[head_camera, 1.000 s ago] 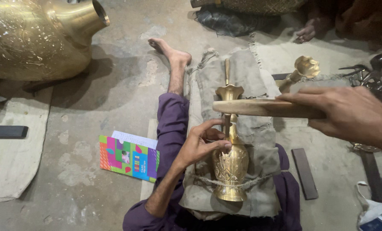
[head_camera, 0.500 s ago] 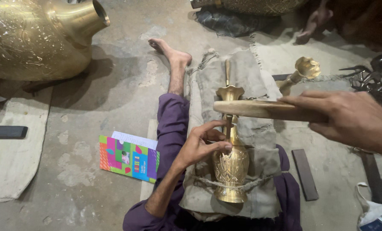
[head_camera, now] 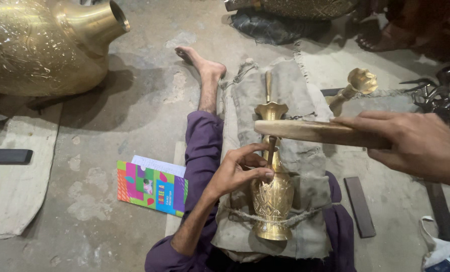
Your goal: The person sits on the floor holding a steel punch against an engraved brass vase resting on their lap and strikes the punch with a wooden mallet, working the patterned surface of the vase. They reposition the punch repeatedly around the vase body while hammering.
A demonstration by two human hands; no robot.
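A small engraved brass vase (head_camera: 272,197) lies along my lap on a grey cloth (head_camera: 295,95), tied down by a cord. My left hand (head_camera: 240,171) rests on the vase's neck, its fingers pinching a thin chisel-like tool against the brass. In my right hand (head_camera: 416,143) I grip a pale wooden mallet handle (head_camera: 310,132), held level above the vase's flared mouth.
A large brass pot (head_camera: 43,45) lies at the upper left. A colourful booklet (head_camera: 152,186) and a dark phone-like slab (head_camera: 11,156) lie on the floor to the left. A dark flat bar (head_camera: 360,206), a small brass piece (head_camera: 356,85) and metal tools (head_camera: 436,95) are at the right.
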